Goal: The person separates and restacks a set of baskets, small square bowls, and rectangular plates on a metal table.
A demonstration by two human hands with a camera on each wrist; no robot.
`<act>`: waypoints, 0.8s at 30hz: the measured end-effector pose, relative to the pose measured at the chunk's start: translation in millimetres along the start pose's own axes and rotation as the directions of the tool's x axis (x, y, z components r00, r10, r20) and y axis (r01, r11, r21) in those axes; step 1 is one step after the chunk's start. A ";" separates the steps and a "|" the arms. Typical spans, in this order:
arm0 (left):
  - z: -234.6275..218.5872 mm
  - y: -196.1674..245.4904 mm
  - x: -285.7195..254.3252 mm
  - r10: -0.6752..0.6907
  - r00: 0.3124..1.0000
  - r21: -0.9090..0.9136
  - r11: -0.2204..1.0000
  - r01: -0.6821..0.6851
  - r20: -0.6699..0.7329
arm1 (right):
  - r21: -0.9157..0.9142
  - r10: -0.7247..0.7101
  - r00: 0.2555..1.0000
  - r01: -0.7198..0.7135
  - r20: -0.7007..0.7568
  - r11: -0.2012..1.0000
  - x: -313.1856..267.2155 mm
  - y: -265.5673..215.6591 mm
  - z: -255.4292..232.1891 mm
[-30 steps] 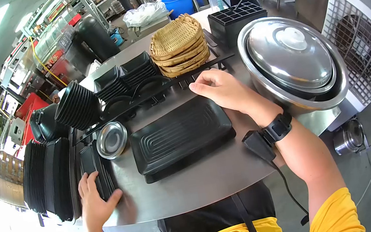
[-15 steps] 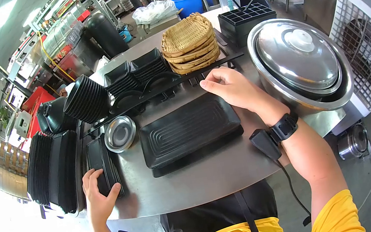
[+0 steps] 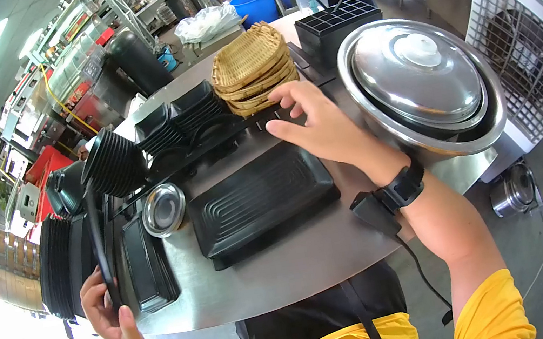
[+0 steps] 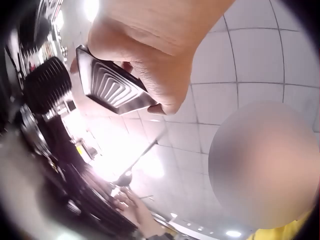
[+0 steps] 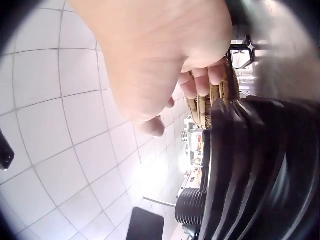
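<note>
My left hand grips a narrow black rectangular plate by its near end, held up on its edge. Grooved rings show on the face of this plate in the left wrist view, between thumb and fingers. Beneath and to its right lies a stack of similar narrow black plates. My right hand is held over the far right corner of a short stack of large black rectangular plates, fingers loosely bent and apart, holding nothing. A small round steel dish stands between the two stacks.
Bamboo baskets are stacked at the back beside small black dishes. A lidded steel basin stands at the right, near a black compartment box. Upright black plates line the left edge of the steel table.
My left hand has taken a narrow plate off the small stack and raised it, moving left. The fingers of my right hand have spread out. The head view has shifted slightly.
</note>
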State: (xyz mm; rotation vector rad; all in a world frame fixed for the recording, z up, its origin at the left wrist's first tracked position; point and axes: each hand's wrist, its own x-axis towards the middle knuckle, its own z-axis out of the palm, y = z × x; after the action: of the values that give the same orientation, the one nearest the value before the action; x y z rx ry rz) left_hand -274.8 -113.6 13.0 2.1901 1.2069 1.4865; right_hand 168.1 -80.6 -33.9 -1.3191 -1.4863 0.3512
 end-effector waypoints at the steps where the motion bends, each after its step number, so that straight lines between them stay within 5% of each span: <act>1: 12.2 15.4 7.8 0.084 0.996 -0.096 0.992 -0.080 0.038 | 0.064 -0.090 0.996 0.091 -0.019 0.994 0.7 -4.7 -1.3; 3: 35.5 40.3 29.8 0.091 0.967 -0.310 0.951 -0.012 0.240 | 0.210 -0.052 0.995 0.033 0.087 0.977 -0.4 -16.3 -6.9; 5: 63.6 41.8 50.9 0.082 0.897 -0.594 0.774 0.217 0.434 | 0.478 -0.062 0.987 -0.017 0.149 0.878 -2.6 -23.7 -9.4; 6: 79.8 45.1 63.6 0.092 0.835 -0.651 0.675 0.348 0.542 | 0.472 -0.070 0.985 -0.014 0.159 0.882 -3.0 -24.9 -9.6; 7: 95.0 48.4 73.9 0.127 0.759 -0.677 0.562 0.476 0.639 | 0.561 -0.138 0.972 0.009 0.189 0.828 -2.7 -24.5 -9.6; 8: 108.8 50.6 79.4 0.134 0.766 -0.686 0.558 0.466 0.629 | 0.644 -0.211 0.955 0.029 0.208 0.765 -1.5 -24.3 -10.9; 10: 129.7 49.6 87.1 0.058 0.632 -0.625 0.237 0.743 0.773 | 0.589 -0.092 0.945 -0.117 0.314 0.800 -1.4 -22.4 -18.7; 12: 136.6 36.0 92.3 -0.031 0.642 -0.620 0.227 0.751 0.766 | 0.546 0.007 0.924 -0.232 0.382 0.805 -0.1 -24.7 -19.8; 13: 139.0 31.6 93.5 -0.128 0.634 -0.602 0.219 0.768 0.762 | 0.533 0.004 0.969 -0.140 0.248 0.835 0.2 -29.1 -15.9; 14: 141.8 30.2 93.9 -0.119 0.718 -0.614 0.434 0.659 0.686 | 0.506 -0.004 0.994 -0.052 0.108 0.861 0.3 -30.9 -12.6; 15: 143.7 26.8 93.8 -0.119 0.716 -0.615 0.429 0.661 0.688 | 0.502 -0.001 0.994 -0.055 0.110 0.863 0.3 -29.3 -10.2; 17: 145.3 16.9 91.1 -0.100 0.798 -0.598 0.608 0.521 0.594 | 0.383 -0.003 0.997 -0.029 0.082 0.923 -0.3 -23.2 -3.7; 18: 139.4 10.2 90.2 -0.178 0.726 -0.409 0.726 0.553 0.665 | 0.378 0.024 0.999 -0.030 0.023 0.925 -1.4 -20.9 1.9; 19: 139.9 9.1 88.8 -0.185 0.725 -0.412 0.718 0.560 0.663 | 0.373 0.027 0.999 -0.037 0.033 0.927 -1.3 -21.2 1.9; 21: 137.9 9.3 81.4 0.124 0.834 -0.196 0.980 -0.019 0.538 | 0.488 0.238 0.970 -0.228 0.043 0.843 -4.0 -28.4 -1.6; 22: 135.1 10.0 81.0 0.061 0.816 -0.174 0.983 0.049 0.575 | 0.523 0.261 0.963 -0.260 0.074 0.812 -3.4 -32.1 -3.8; 23: 133.9 8.1 81.2 0.043 0.818 -0.165 0.984 0.064 0.574 | 0.431 0.264 0.957 -0.290 0.119 0.855 -5.0 -31.5 -8.2; 24: 133.7 5.8 82.1 0.123 0.823 -0.145 0.988 -0.050 0.555 | 0.114 0.204 0.973 -0.216 0.109 0.970 -5.6 -36.6 -13.0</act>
State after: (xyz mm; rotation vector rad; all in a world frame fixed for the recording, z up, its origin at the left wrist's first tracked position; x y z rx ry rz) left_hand -145.7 -24.3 9.7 2.3709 0.7953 0.7993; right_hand 158.4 -103.3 -3.4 -1.3774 -1.3827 0.6440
